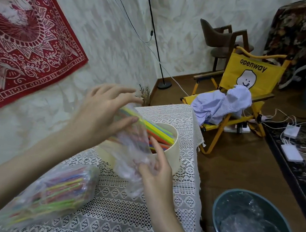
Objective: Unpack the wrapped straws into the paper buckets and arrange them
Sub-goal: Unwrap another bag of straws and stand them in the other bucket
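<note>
Head view showed the unwrapping step: left hand (102,113) pinched the coloured straws (156,129), fingers partly spread, tips lying in the paper bucket (171,151); right hand (155,172) clutched the plastic wrap (132,163). Next move probably required sliding the wrap clear.

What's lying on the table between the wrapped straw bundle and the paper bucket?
Head view: only bare lace tablecloth between wrapped bundle and paper bucket.

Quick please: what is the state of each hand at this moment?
Left hand: holds the straws through the plastic wrap, over the paper bucket.
Right hand: grips the wrap's lower end.
</note>
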